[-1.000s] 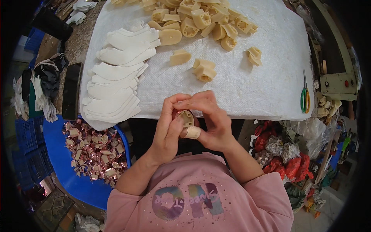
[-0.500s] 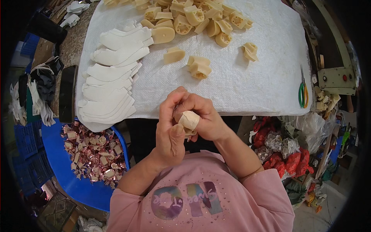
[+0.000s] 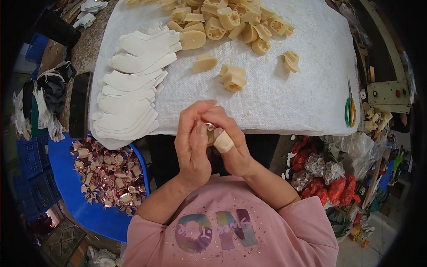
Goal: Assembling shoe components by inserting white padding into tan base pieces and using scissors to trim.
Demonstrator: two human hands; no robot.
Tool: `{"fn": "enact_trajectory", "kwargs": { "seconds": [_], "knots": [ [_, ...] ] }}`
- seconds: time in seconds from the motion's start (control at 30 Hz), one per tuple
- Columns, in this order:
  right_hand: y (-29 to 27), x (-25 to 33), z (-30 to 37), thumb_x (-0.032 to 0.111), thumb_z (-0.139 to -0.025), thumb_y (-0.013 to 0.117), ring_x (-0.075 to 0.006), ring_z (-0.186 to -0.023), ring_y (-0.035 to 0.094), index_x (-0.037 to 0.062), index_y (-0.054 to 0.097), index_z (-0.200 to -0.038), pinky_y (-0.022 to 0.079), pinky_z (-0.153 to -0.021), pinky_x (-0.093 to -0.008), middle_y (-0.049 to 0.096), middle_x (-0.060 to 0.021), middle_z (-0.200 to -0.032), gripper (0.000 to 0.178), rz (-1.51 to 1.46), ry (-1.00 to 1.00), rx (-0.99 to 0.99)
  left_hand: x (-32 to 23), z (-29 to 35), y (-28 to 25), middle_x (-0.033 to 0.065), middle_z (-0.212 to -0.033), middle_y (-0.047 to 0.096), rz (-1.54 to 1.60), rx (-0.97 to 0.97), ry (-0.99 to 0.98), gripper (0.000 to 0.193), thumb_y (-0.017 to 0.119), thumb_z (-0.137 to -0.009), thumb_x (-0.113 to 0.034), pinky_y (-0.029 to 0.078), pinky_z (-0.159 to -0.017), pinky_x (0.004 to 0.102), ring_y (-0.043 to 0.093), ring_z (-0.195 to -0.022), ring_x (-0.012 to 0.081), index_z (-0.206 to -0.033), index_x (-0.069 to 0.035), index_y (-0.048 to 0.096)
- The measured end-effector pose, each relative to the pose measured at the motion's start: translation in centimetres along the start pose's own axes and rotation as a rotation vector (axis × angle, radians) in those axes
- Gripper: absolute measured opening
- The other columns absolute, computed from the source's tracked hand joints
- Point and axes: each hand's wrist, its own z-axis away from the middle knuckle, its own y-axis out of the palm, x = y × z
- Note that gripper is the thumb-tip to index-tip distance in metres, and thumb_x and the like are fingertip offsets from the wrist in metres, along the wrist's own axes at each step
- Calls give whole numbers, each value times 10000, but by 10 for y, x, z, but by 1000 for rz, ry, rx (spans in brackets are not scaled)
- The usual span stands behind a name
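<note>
Close above the lap, the left hand point(image 3: 192, 142) and right hand point(image 3: 231, 142) pinch together on a small shiny copper-coloured piece point(image 3: 209, 132), fingers clamped around it just before the near edge of the white woven cloth point(image 3: 284, 102). It looks light, thin and probably slippery, best gripped by its rims. Beyond, bare cloth leaves room before the cream moulded blocks point(image 3: 233, 78).

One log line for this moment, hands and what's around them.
left hand and right hand: together on small beige piece | beyond: white cloth, beige pieces, white cutouts, scissors
</note>
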Motion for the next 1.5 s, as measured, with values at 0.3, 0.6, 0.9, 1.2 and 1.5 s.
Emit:
{"fn": "enact_trajectory", "kwargs": {
  "seconds": [0.3,0.6,0.9,1.2,1.5],
  "knots": [
    [-4,8,-4,283,-977,400,-152,-767,528,40,474,-1244,433,-640,-253,492,-78,-1001,369,-10,222,-54,1,-2,-10,54,-1010,524,163,151,-237,498,277,-977,-399,445,-651,241,522,-825,103,-1346,-65,289],
    [-23,31,-27,132,-857,586,-147,-610,576,16,560,-922,467,-523,-252,540,-60,-683,135,818,-96,13,-6,-8,-22,116,-981,518,-218,273,-16,896,298,-865,-678,427,-673,256,501,-803,133,-1394,20,108],
    [-30,21,-20,220,-892,594,-91,-583,567,4,540,-868,446,-488,-235,600,-50,-722,224,8,466,26,-1,-1,-13,104,-970,517,-74,290,24,752,345,-932,-520,422,-668,230,495,-786,109,-1367,56,133],
    [-33,18,-14,182,-902,573,-97,-727,559,-4,534,-1014,459,-606,-237,580,-38,-846,220,-231,425,58,0,-1,-14,81,-936,526,-48,156,-39,713,336,-943,-511,412,-616,212,487,-706,90,-1367,30,151],
    [-31,39,-26,251,-818,645,-236,-643,601,-22,589,-955,478,-599,-323,587,-137,-739,310,634,277,197,6,-11,-29,131,-936,550,-780,401,487,897,334,-886,-627,472,-626,304,566,-735,205,-1367,93,98]
  ]
}}
